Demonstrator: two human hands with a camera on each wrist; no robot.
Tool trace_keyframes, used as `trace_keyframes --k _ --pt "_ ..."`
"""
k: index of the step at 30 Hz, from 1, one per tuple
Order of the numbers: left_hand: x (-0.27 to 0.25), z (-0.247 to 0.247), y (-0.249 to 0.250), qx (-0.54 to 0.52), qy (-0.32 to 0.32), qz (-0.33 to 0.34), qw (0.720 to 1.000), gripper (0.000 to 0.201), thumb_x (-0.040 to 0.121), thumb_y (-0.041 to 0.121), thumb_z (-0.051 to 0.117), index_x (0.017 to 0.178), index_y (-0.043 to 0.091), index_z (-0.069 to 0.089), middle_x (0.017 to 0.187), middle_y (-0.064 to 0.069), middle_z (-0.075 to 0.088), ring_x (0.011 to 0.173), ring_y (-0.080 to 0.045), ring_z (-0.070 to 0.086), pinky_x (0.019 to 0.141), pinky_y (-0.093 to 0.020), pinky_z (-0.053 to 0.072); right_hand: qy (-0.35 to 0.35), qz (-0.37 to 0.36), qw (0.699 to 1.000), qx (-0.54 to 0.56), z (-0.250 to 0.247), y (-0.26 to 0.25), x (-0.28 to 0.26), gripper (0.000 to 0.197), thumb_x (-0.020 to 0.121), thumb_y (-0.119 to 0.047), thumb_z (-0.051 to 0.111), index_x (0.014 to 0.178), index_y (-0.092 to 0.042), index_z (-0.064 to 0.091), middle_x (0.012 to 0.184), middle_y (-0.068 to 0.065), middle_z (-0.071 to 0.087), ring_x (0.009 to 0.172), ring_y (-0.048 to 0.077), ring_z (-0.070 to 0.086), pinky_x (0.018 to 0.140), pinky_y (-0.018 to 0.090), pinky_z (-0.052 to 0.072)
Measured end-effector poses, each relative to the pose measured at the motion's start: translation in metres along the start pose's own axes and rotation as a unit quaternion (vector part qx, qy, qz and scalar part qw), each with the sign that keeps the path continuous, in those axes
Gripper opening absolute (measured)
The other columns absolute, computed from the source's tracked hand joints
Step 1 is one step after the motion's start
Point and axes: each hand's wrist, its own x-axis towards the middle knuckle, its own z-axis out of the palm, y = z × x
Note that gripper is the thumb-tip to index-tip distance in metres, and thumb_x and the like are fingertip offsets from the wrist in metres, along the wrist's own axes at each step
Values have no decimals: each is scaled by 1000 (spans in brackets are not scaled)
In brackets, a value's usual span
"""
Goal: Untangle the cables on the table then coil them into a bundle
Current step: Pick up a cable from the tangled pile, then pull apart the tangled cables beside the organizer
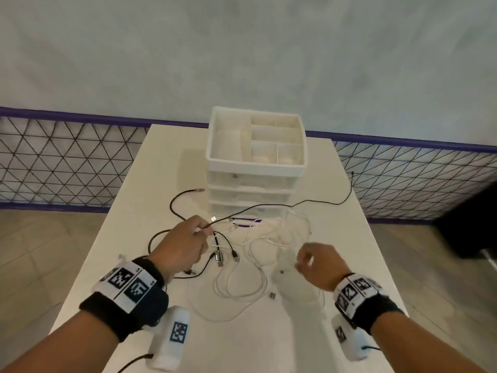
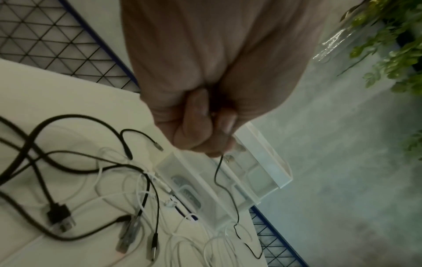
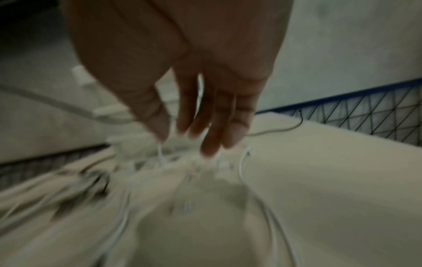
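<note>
Black cables (image 1: 223, 246) and white cables (image 1: 242, 289) lie tangled in the middle of the white table (image 1: 161, 162). My left hand (image 1: 203, 230) grips a thin black cable (image 1: 322, 201) that runs off right to the table's far right edge. The left wrist view shows the left hand (image 2: 205, 130) as a fist with the thin black cable (image 2: 228, 191) trailing from it. My right hand (image 1: 305, 261) hovers just above the white loops, holding nothing. In the blurred right wrist view the right hand (image 3: 182, 133) has straight, hanging fingers, and a white cable (image 3: 161, 155) rises close to the thumb tip.
A white drawer organiser (image 1: 250, 184) with an open compartment top stands at the back centre of the table, right behind the tangle. A black wire mesh fence (image 1: 67, 162) runs behind the table. A dark object (image 1: 470, 224) sits off the right side.
</note>
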Motion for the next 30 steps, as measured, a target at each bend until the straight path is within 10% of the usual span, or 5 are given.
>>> trace_keyframes --k 3,15,19,25,30 --pt "-1 7 -1 42 3 11 999 21 100 18 44 92 10 62 58 3 43 42 -10 28 39 -21 22 -178 17 980 -92 48 10 -29 18 77 -46 69 85 -34 57 113 -7 63 107 20 63 88 28 48" --pt "1 18 20 -23 17 84 996 26 102 10 40 88 10 62 72 -3 76 65 -19 69 59 -31 50 154 -122 967 164 -24 -36 -14 13 88 -21 68 81 -31 64 72 -9 68 58 9 63 65 26 53" --pt "-3 19 29 39 85 207 974 27 104 23 42 88 29 64 98 9 75 91 -9 68 83 -29 51 134 -199 952 192 -48 -81 -25 6 89 -24 70 88 -28 74 65 -16 61 61 2 55 62 15 41" --pt "-9 31 53 76 -8 218 973 28 104 23 42 81 21 58 62 8 54 54 -13 48 56 -28 39 158 -238 908 308 -69 -127 -26 5 80 -22 81 80 -22 76 68 -7 69 63 11 63 65 27 53" --pt "-12 -2 56 -285 -105 40 952 24 103 11 43 106 -4 62 58 3 43 45 -7 32 35 -17 22 143 -120 919 347 -74 -72 -8 14 81 -26 80 73 -15 76 56 -5 64 51 4 50 57 21 43"
